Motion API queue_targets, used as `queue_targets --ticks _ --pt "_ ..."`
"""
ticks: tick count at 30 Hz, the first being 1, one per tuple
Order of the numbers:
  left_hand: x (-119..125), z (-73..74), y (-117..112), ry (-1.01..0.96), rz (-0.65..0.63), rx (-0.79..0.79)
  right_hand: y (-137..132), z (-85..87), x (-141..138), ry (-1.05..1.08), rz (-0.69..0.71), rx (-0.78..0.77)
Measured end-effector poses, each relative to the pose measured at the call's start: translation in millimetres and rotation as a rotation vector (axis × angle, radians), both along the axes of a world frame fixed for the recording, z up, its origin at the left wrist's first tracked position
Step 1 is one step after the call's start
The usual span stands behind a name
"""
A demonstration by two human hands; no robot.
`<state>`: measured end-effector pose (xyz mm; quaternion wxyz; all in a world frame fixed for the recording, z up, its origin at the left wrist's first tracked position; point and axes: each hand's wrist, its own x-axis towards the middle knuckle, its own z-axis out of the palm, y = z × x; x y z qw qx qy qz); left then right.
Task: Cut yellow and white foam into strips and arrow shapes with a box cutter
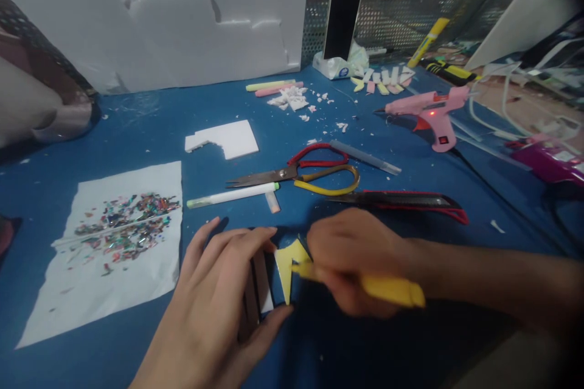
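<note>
The yellow piece lies between the two hands, low over the near part of the desk. The grip of the left hand is narrow: index fingertip at the piece's upper left corner, thumb at its lower point. The right hand is closed around a yellow marker, its tip at the notched right edge of the piece. The piece appears to be thin foam board: probably light, moderately stiff, and prone to crumble or snap at its points. Hold by the outer edges, pressing lightly; the coloured face may be slippery if the ink is wet. A pale strip sits under the left hand; whether it touches the piece cannot be determined. Free room lies on the near side, below the right hand; the desk's near edge is out of view. Observe the cutter knife just beyond the right hand, the scissors farther back, and the paper sheet with loose flakes to the left.
</note>
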<state>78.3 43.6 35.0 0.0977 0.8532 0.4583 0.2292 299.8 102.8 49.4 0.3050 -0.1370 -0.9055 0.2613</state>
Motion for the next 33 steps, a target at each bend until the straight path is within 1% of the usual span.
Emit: queue_targets --ticks 2,5,9,10,13,14,16,17,18,20,21,25,28,29,31,32,33 --pt "0.6 -0.2 0.2 0.000 -0.004 0.005 -0.4 0.2 0.3 -0.011 -0.038 -0.017" --pt "0.6 -0.3 0.4 -0.009 -0.008 0.001 -1.0 0.0 0.5 0.014 0.046 -0.014" --pt "-0.5 0.8 0.1 0.010 -0.007 0.000 -0.8 -0.4 0.4 0.021 -0.022 -0.083" --pt "-0.7 1.1 0.1 0.011 -0.009 -0.003 -0.6 -0.5 0.3 0.020 -0.004 -0.082" --pt "-0.5 1.2 0.1 0.003 -0.006 -0.008 0.7 -0.5 0.1 0.017 0.113 -0.045" --pt "-0.3 1.0 0.2 0.002 -0.003 -0.006 1.3 -0.2 0.3 0.014 0.100 -0.050" --pt "0.0 0.5 0.4 0.007 0.000 -0.013 2.2 0.6 0.7 0.003 0.011 -0.070" --pt "0.0 0.3 0.4 0.006 -0.003 -0.016 2.2 1.2 0.9 -0.007 -0.009 -0.072" --pt "0.0 0.2 0.4 0.003 -0.009 -0.016 2.0 1.7 1.1 -0.015 0.005 -0.064" --pt "-0.5 0.2 0.1 -0.005 -0.017 -0.006 1.2 2.4 1.2 -0.025 0.090 -0.034" --pt "-0.9 0.2 -0.2 -0.004 -0.016 0.000 1.0 2.5 1.2 -0.027 0.111 -0.025" --pt "-2.4 0.5 -1.2 0.020 -0.020 0.000 2.5 2.0 1.3 -0.061 -0.025 -0.041" --pt "-3.2 0.4 -1.2 0.021 -0.023 0.001 3.2 0.9 1.2 -0.056 0.092 -0.038" --pt "-3.3 0.3 -1.0 0.024 -0.021 0.006 3.1 0.6 1.1 -0.047 0.087 -0.039" --pt "-3.1 0.1 -0.3 0.031 -0.022 0.014 2.9 0.8 0.9 -0.047 0.000 -0.058" --pt "-2.8 -0.1 0.1 0.031 -0.025 0.017 2.7 1.2 0.7 -0.052 -0.015 -0.062" --pt "-2.4 -0.3 0.6 0.031 -0.032 0.014 2.7 1.8 0.5 -0.053 0.016 -0.058"
